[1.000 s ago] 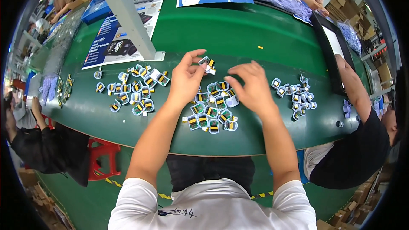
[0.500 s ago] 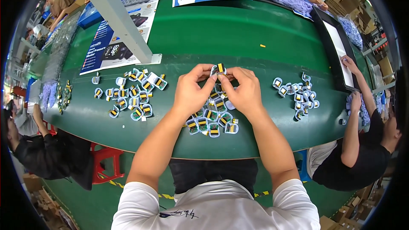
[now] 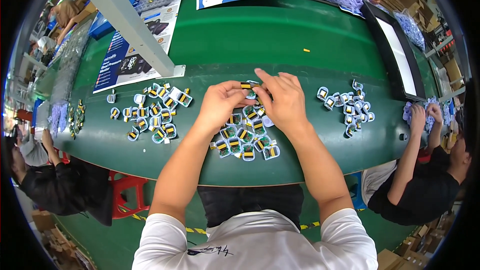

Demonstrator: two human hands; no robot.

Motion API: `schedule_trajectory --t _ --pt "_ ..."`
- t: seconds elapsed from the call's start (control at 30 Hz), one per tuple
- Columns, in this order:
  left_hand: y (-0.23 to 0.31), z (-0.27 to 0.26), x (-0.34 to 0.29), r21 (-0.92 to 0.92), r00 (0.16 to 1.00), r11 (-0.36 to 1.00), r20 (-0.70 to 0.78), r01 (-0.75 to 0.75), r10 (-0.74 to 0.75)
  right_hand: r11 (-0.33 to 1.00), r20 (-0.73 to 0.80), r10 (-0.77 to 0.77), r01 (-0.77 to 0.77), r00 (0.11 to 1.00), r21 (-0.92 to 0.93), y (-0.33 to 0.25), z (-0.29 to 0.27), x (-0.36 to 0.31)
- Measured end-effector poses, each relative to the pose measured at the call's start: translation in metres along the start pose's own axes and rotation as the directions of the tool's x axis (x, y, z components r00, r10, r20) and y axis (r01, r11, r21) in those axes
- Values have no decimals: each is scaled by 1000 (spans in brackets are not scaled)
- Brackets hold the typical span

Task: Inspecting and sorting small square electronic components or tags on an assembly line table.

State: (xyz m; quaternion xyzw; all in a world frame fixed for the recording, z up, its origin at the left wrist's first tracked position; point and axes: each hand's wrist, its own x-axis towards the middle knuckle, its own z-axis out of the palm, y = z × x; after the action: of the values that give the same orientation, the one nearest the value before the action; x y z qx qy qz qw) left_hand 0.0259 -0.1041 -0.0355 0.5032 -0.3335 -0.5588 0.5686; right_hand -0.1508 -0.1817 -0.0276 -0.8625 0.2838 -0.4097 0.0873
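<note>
Above the middle pile, my left hand [image 3: 221,104] is closed, pinching a small light-blue housing with a circuit board [image 3: 251,93] and a black-and-yellow part on it. My right hand [image 3: 284,99] is at the housing's right side, its thumb touching or close to it. The right index finger is stretched out and lifted away from the thumb. Beneath and nearer to me lies a pile of similar housings [image 3: 247,136], showing green boards and black-and-yellow parts. My hands cover the pile's far end.
More housings lie in groups at left [image 3: 154,115] and right [image 3: 350,105]. A grey post [image 3: 125,20] stands on a printed sheet [image 3: 107,72] at left. A black frame [image 3: 395,55] lies at right. Co-workers sit either side; the right one handles lilac pieces [image 3: 407,112].
My right index finger has lifted off the housing and stretched out, while my left hand keeps its pinch. The right co-worker's hand has left the black frame for the lilac pieces.
</note>
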Motion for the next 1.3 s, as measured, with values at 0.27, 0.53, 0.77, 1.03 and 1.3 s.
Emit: schedule_trajectory --t 0.27,0.53,0.77,1.03,1.3 --pt "1 -8 4 -174 996 985 -79 17 -31 997 41 -77 76 996 16 0 -4 -4" --pt "-8 -4 6 11 993 1000 -116 -26 27 999 167 -36 32 985 29 2 -11 -4" --pt "-16 -3 6 86 996 995 -76 -47 53 984 -4 -168 168 986 54 -5 1 10" --pt "-6 0 3 -59 1000 998 2 -4 4 966 -6 -260 260 966 -3 0 6 10" --pt "5 -4 -3 -188 997 979 16 77 -75 975 -80 -213 218 974 52 -8 0 6"
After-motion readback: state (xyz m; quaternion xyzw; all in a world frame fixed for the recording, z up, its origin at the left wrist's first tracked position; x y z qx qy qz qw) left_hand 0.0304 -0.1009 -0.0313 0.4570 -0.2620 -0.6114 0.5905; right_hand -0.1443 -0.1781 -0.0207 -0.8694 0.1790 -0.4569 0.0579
